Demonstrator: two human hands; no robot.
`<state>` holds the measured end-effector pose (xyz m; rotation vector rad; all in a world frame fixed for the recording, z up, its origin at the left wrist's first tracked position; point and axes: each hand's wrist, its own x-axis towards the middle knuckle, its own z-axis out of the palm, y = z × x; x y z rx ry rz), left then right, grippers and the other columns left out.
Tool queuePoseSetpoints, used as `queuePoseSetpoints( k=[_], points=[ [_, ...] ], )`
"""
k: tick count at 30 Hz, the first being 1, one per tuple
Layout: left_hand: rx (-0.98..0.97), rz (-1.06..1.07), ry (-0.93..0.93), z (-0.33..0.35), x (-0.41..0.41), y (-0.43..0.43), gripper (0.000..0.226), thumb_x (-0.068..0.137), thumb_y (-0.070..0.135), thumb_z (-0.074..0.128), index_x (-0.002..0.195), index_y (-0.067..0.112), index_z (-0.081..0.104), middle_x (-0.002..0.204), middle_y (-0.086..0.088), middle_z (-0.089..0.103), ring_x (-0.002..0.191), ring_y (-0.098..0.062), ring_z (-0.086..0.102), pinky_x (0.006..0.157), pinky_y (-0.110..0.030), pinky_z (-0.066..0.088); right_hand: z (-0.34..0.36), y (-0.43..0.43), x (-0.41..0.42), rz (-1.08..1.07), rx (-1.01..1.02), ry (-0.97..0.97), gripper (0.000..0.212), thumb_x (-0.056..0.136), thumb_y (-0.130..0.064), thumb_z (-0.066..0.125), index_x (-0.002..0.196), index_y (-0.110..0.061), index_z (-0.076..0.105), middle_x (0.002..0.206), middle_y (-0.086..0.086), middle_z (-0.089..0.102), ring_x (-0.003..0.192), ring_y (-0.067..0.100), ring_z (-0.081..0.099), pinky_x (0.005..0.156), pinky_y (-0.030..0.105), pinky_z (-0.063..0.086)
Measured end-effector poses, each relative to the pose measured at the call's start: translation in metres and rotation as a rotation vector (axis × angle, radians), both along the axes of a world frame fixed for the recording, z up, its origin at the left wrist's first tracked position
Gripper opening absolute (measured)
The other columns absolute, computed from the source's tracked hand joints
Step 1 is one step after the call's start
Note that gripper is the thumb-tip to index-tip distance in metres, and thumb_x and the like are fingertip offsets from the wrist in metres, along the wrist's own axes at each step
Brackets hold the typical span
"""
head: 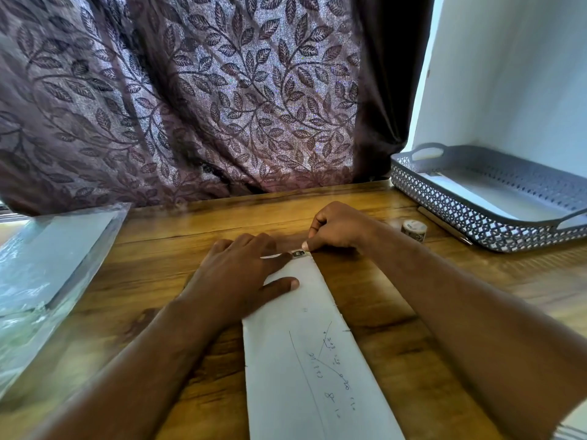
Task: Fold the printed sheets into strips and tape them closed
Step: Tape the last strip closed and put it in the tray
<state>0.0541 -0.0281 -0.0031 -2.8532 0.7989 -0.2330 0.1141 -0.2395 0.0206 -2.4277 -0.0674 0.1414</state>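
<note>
Folded strip [305, 360] of white paper, with thin printed lines and small figures on its upper face, lay lengthwise on the wooden desk [158, 265], running from the near edge away toward the curtain [190, 106]. The left hand [235, 271] lay flat across the strip's far part, fingers spread and straight, thumb pressed on the paper and forefinger reaching to the far end. The right hand [336, 230], fingers curled, pinched a small piece of tape [298, 253] between thumb and forefinger right at that far end, touching the paper's edge. To the right, apart from both hands, a tape roll [413, 229] stood on the desk near a grey perforated tray [460, 214] that held white sheets [495, 198]; a pen [444, 225] lay just beside the tray's front wall. At the left side of the desk sat a clear plastic packet [47, 258] with pale paper inside.
</note>
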Motion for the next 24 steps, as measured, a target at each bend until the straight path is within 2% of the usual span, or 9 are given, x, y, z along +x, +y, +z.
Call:
queuePoseSetpoints(
  k=[3,6,11,14,18,20,22,24],
  points=[
    [0.005,-0.052,-0.014,0.001,0.000,0.000,0.086,0.080,0.078,-0.005,0.151,0.046,0.032,0.160,0.009,0.028,0.145,-0.016,0.026,0.116,-0.046,0.026,-0.001,-0.002,0.001,0.012,0.000,-0.006,0.021,0.074,-0.026,0.089,0.086,-0.014,0.077,0.090,0.002,0.073,0.090,0.018,0.066,0.076,0.034,0.053],
    [-0.019,-0.055,0.007,0.000,0.000,0.001,0.088,0.079,0.078,-0.007,0.152,0.046,0.030,0.163,0.011,0.025,0.148,-0.015,0.022,0.117,-0.046,0.024,-0.002,-0.004,0.000,0.056,0.000,0.008,0.019,0.075,-0.027,0.088,0.085,-0.018,0.075,0.089,-0.001,0.072,0.088,0.014,0.064,0.069,0.030,0.048],
    [-0.076,-0.069,0.046,-0.007,0.004,0.002,0.068,0.094,0.073,0.018,0.153,0.041,0.031,0.163,0.013,0.029,0.149,-0.009,0.023,0.121,-0.041,0.016,0.003,-0.007,-0.003,0.118,-0.025,0.025,0.019,0.075,-0.026,0.088,0.084,-0.022,0.071,0.084,-0.006,0.066,0.080,0.009,0.057,0.065,0.027,0.041],
    [-0.113,-0.061,0.087,-0.008,0.006,0.002,0.072,0.089,0.076,0.014,0.150,0.042,0.034,0.160,0.016,0.034,0.147,-0.006,0.029,0.122,-0.041,0.015,0.006,-0.009,-0.005,0.145,-0.031,0.061,0.018,0.078,-0.022,0.086,0.086,-0.023,0.071,0.082,-0.007,0.063,0.079,0.009,0.056,0.069,0.029,0.042],
    [-0.108,-0.063,0.103,-0.009,0.008,0.004,0.066,0.094,0.074,0.019,0.151,0.042,0.031,0.161,0.018,0.033,0.147,-0.006,0.027,0.122,-0.042,0.013,0.008,-0.011,-0.008,0.122,0.037,0.079,0.014,0.081,-0.011,0.080,0.091,-0.019,0.074,0.089,-0.003,0.069,0.090,0.016,0.062,0.075,0.033,0.050],
    [-0.115,-0.069,0.108,-0.009,0.008,0.004,0.067,0.094,0.073,0.020,0.152,0.042,0.030,0.161,0.017,0.031,0.148,-0.006,0.025,0.122,-0.042,0.013,0.005,-0.009,-0.010,0.074,0.061,0.051,0.009,0.083,-0.018,0.078,0.091,-0.018,0.075,0.093,0.000,0.072,0.095,0.019,0.065,0.079,0.035,0.053],
    [-0.113,-0.073,0.104,-0.008,0.007,0.004,0.067,0.093,0.073,0.019,0.151,0.041,0.032,0.162,0.015,0.030,0.149,-0.007,0.024,0.121,-0.043,0.016,-0.002,-0.002,-0.011,0.028,0.048,-0.014,0.024,0.082,-0.036,0.082,0.090,-0.015,0.074,0.093,0.002,0.071,0.092,0.020,0.065,0.073,0.032,0.049],
    [-0.108,-0.068,0.101,-0.007,0.007,0.003,0.066,0.094,0.072,0.020,0.151,0.041,0.032,0.163,0.014,0.029,0.150,-0.009,0.024,0.121,-0.043,0.019,-0.009,0.006,-0.009,-0.006,-0.021,-0.087,0.032,0.079,-0.044,0.084,0.087,-0.016,0.069,0.091,0.002,0.070,0.088,0.017,0.063,0.069,0.030,0.047]
  ],
)
